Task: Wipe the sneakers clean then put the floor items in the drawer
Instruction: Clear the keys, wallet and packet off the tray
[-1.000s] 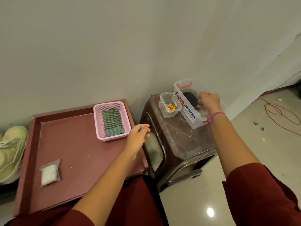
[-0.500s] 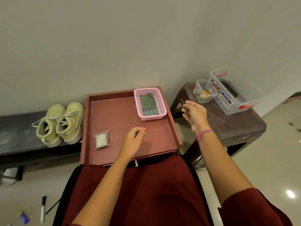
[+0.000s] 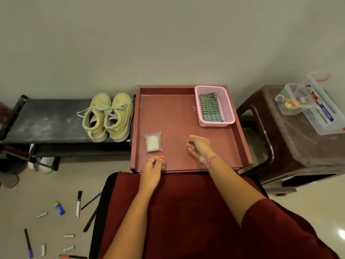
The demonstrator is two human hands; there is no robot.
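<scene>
Your left hand (image 3: 152,168) hovers loosely curled, holding nothing, at the tray's (image 3: 244,146) near edge; your right hand (image 3: 198,147) hangs relaxed, empty, over the tray; sneakers (image 3: 107,116) sit left of the tray.

**What you can't make out**

At 3 o'clock, the clear box (image 3: 324,111) runs off the right edge, and its contents blur together. At 8 o'clock, the pens (image 3: 78,203) and small tubes (image 3: 69,236) on the floor are too small to identify; one pen (image 3: 73,256) is cut by the bottom edge. A white shoe (image 3: 43,163) hides partly under the black rack (image 3: 46,120). Your left hand (image 3: 152,168) curls loosely; whether it pinches anything, you cannot tell.
</scene>
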